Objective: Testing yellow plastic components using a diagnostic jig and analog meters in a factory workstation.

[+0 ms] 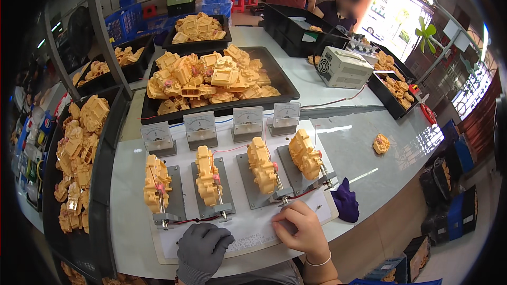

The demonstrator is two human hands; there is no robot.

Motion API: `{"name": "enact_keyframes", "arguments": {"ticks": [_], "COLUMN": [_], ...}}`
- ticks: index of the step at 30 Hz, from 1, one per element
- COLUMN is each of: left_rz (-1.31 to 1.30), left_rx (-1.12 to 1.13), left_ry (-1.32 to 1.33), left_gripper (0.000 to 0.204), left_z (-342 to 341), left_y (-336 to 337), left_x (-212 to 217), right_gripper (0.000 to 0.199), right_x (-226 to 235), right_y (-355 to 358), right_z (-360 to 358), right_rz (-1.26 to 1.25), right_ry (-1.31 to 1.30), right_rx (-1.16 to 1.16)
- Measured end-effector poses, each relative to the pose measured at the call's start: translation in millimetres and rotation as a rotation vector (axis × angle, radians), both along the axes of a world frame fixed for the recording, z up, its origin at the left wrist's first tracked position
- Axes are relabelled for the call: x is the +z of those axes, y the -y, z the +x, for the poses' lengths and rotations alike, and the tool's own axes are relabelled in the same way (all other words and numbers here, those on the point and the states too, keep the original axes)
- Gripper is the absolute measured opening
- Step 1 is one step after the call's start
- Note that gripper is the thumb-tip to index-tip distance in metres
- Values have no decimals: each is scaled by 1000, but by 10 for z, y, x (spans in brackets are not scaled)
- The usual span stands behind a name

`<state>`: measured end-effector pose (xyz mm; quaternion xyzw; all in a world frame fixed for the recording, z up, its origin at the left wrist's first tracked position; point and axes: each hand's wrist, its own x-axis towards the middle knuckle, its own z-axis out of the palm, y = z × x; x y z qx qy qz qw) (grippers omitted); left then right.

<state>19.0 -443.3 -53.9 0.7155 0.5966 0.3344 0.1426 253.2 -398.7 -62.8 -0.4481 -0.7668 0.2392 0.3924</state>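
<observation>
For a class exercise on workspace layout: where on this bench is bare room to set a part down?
Free: the table right of the four test fixtures, between the purple cloth and a lone yellow part. Crowded: the heaped black tray behind the meters, and the left tray.

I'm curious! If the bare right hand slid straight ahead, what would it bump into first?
Probably the clamp at the near end of the third grey fixture plate, right by the right hand; the depth is hard to judge.

gloved left hand (203, 250) curled, palm down; bare right hand (301, 227) loosely fisted, fingers bent.
</observation>
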Motion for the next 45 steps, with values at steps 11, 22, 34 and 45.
{"name": "enact_keyframes", "arguments": {"ticks": [11, 22, 34, 45], "left_rz": [-17, -16, -14, -32], "left_rx": [-16, -31, -35, -22], "left_ry": [12, -14, 12, 3], "left_gripper": [14, 15, 15, 14], "left_z": [-31, -45, -26, -40], "left_y": [-14, -8, -8, -10], "left_x": [-30, -57, -29, -30], "right_gripper": [12, 12, 12, 13], "right_x": [-39, -38, -27, -20], "right_y": [5, 6, 11, 6], "right_z": [1, -17, -21, -21], "right_rz": [59, 76, 39, 46], "right_ry": [2, 11, 0, 2], "right_rx": [-32, -58, -50, -47]}}
